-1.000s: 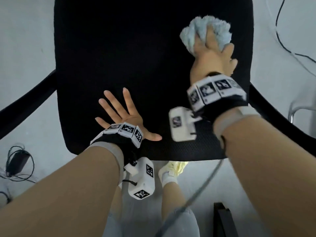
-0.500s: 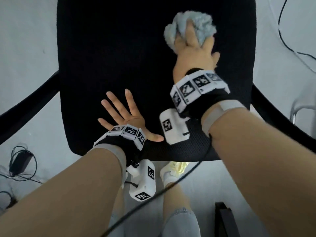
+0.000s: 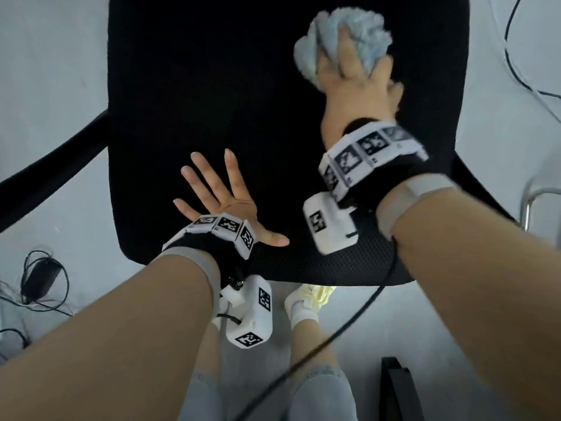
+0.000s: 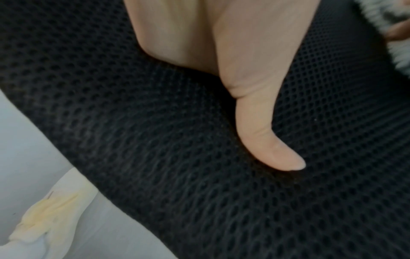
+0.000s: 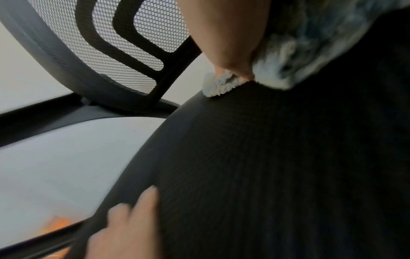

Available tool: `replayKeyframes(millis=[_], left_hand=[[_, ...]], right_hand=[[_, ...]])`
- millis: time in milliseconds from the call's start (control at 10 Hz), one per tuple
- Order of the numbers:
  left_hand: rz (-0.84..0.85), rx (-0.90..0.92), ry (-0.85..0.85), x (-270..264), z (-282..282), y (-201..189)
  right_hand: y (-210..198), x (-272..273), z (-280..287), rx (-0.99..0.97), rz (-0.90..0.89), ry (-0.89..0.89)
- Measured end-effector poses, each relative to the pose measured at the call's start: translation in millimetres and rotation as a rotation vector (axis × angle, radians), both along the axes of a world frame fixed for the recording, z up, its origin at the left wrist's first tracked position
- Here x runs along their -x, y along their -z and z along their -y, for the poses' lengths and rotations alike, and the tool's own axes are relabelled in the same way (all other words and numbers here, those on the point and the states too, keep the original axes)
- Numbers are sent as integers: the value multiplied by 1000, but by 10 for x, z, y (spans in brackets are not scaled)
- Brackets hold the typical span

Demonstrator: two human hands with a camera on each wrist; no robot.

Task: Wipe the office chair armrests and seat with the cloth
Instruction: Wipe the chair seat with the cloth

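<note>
Cloth (image 3: 343, 41) bunched under right hand (image 3: 355, 83)

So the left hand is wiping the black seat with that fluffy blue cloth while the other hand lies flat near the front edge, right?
Not quite: the right hand holds the cloth on the seat. The left hand is the one lying flat, fingers spread, near the front edge. The head view shows it.

The head camera looks steeply down on the chair seat (image 3: 212, 101) from above, while both wrist cameras skim close over that same seat (image 4: 199, 192) (image 5: 266, 175), the right one facing the backrest (image 5: 99, 43).
</note>
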State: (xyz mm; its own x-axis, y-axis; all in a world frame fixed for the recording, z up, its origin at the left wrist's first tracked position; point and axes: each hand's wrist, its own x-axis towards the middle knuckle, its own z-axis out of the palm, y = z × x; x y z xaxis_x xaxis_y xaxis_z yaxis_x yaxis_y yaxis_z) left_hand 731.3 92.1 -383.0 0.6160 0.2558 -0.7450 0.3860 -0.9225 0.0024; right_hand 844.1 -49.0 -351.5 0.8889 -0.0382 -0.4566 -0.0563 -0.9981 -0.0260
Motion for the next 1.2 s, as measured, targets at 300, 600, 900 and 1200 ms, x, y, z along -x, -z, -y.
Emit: replayKeyframes(millis=[300,600,900,1200], left_hand=[[-112,-6,-44,-60,70,-85],[-65,-26,-1,-60,58,-57],[-1,-44,-13,-59,67,-56],[29,-19,-17,-45,69,-86]], right_hand=[[63,566,241,-64,-36,-238],[-64,740,359,-91,-37,289],[7,443,455,-127,61,252],[-44,1295,357,-142,50,280]])
